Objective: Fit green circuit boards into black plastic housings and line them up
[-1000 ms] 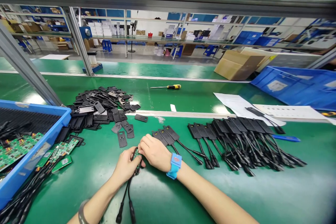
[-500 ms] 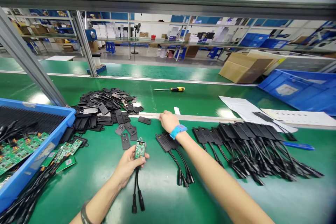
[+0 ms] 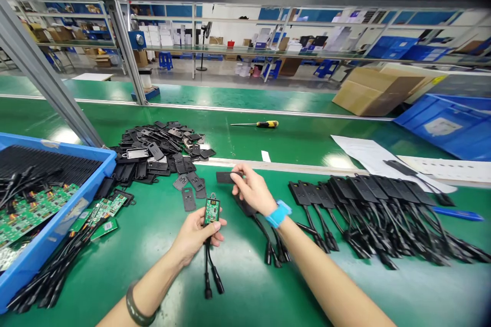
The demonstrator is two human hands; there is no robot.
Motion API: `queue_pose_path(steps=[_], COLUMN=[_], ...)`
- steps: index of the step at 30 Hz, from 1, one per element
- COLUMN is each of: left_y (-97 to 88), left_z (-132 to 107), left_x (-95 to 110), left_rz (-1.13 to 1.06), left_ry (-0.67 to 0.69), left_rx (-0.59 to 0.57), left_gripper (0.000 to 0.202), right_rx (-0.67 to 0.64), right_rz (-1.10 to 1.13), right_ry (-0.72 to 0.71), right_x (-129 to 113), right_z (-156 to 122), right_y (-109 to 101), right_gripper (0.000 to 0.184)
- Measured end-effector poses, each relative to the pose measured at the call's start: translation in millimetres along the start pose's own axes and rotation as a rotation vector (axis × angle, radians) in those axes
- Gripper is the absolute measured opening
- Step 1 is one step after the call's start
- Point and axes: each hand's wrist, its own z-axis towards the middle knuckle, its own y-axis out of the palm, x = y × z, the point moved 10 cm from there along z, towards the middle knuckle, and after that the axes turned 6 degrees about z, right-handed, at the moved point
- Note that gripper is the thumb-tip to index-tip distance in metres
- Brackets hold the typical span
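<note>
My left hand [image 3: 195, 235] is closed around a small green circuit board [image 3: 211, 210] with two black cables [image 3: 210, 276] hanging from it onto the green bench. My right hand [image 3: 253, 190], with a blue wrist strap [image 3: 279, 213], pinches a flat black plastic cover [image 3: 226, 177] just above the bench. A heap of the same black covers [image 3: 157, 150] lies to the left of it. Under my right wrist lie a few cased units with cables [image 3: 268, 245].
A blue bin [image 3: 57, 225] at the left holds green boards and cables, with more spilling out [image 3: 92, 217]. A long row of finished black units [image 3: 376, 204] covers the right side. A screwdriver [image 3: 261, 124], papers [image 3: 368, 156], a cardboard box [image 3: 376, 91] and blue crates [image 3: 445, 122] lie beyond.
My right hand left the board, reached forward to the loose black covers, picked one up and drew it back. My left hand kept holding the board and turned it face up.
</note>
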Motion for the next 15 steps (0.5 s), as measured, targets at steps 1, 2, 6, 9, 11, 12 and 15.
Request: queue_pose_path(steps=[1, 2, 6, 9, 11, 12, 15], left_y=[1.0, 2.1, 12.1, 18.2, 18.8, 18.9, 19.1], left_z=[0.0, -0.1, -1.9, -3.1, -3.0, -2.8, -2.3], left_x=[-1.0, -2.0, -2.2, -0.1, -0.6, -0.9, 0.2], left_rz=[0.001, 0.003, 0.018, 0.055, 0.085, 0.096, 0.110], left_ry=[-0.012, -0.022, -0.012, 0.028, 0.034, 0.034, 0.044], left_rx=[-0.004, -0.009, -0.084, -0.141, -0.152, -0.155, -0.154], left_gripper=[0.056, 0.057, 0.056, 0.054, 0.055, 0.055, 0.055], right_rx=[-0.026, -0.063, -0.127, -0.085, -0.069, -0.065, -0.056], right_rz=[0.179, 0.344, 0.596, 0.604, 0.607, 0.618, 0.663], right_ry=[0.016, 0.032, 0.052, 0.052, 0.067, 0.079, 0.108], right_x=[-3.5, -6.7, -11.1, -4.2, 0.2, 1.7, 3.0], right_z=[-12.4, -23.8, -54.3, -61.4, -62.6, -62.8, -63.6], right_y=[-1.1, 0.4, 13.9, 24.1, 29.9, 31.8, 34.0], right_gripper=[0.023, 0.028, 0.034, 0.026, 0.026, 0.027, 0.030])
